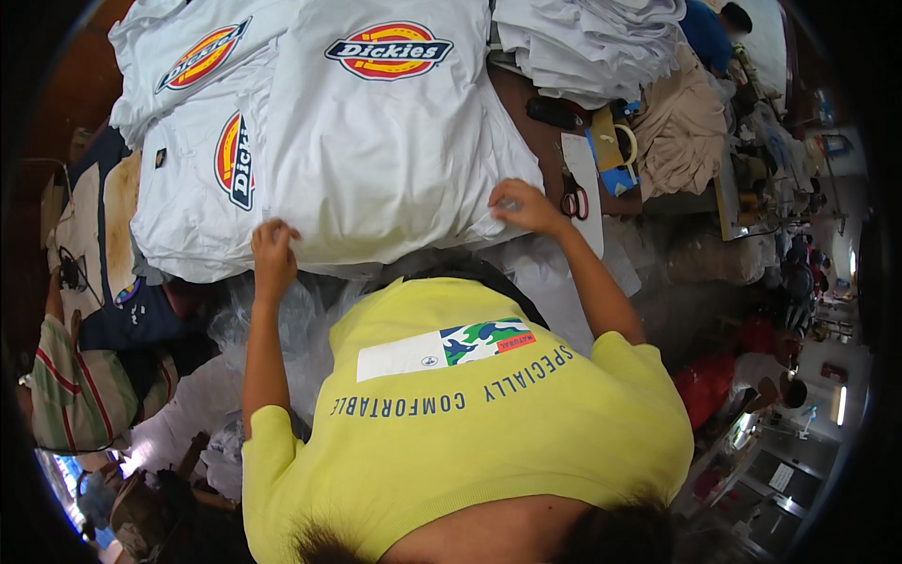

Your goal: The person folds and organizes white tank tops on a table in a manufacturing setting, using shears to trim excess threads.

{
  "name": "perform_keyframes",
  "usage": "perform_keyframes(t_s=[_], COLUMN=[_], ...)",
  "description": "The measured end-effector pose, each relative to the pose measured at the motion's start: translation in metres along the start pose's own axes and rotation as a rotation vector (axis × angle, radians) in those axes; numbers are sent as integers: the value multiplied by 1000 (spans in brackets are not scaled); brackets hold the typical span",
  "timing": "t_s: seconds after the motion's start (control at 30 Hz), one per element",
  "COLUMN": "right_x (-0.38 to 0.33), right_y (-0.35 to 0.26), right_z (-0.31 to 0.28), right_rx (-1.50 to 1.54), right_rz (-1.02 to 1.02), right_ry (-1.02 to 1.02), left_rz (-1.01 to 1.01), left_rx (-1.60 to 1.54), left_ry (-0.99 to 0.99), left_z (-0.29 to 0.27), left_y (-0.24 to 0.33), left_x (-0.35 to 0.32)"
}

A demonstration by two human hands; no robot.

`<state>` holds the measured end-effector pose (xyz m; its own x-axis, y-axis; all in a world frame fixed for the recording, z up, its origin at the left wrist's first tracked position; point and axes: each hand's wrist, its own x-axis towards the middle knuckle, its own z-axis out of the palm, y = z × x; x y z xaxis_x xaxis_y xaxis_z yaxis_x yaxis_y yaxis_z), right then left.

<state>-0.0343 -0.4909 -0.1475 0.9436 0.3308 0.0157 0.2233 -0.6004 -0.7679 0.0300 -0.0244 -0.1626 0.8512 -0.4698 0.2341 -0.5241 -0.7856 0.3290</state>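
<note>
A white T-shirt [376, 160] with a red, yellow and dark blue chest print is spread in front of me, its near edge bunched in soft folds. At that edge's left end, my left hand [273, 249] has its fingers bent closed on the cloth. My right hand [528, 207] pinches the shirt near its lower right corner, fingers curled. Beneath and to the left lie more white T-shirts [193, 207] with the same kind of print, partly covered by the top one.
A tall stack of folded white garments [592, 47] stands at the far right. Near my right hand are red-handled scissors [573, 199], a dark case [554, 113] and a tape roll [625, 150]. Beige cloth [684, 127] is heaped beyond them. Clear plastic [272, 329] hangs below the table edge.
</note>
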Motion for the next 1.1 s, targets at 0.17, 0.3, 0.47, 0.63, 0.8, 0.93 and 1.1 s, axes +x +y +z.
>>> perform_keyframes(t_s=[0.17,0.3,0.47,0.63,0.8,0.93,1.1], right_x=[-24,-11,-23,-45,-28,-4,16], right_y=[-18,-23,-9,19,-22,-45,-48], right_z=[23,-10,-72,-58,-53,-75,-150], right_rx=[-464,-90,1025,703,358,81,874], right_rz=[0,59,26,435,586,596,151], right_ry=[-25,140,843,477,-114,-153,315], left_rz=[200,214,22,-614,-583,-164,18], left_rx=[373,339,55,-1319,-1867,-860,416], left_ry=[-13,19,164,450,245,-127,441], left_z=[-3,-11,-28,-23,-103,-113,-157], left_y=[-8,-23,-8,-19,38,-10,-44], left_x=[-34,-27,-8,20,63,73,130])
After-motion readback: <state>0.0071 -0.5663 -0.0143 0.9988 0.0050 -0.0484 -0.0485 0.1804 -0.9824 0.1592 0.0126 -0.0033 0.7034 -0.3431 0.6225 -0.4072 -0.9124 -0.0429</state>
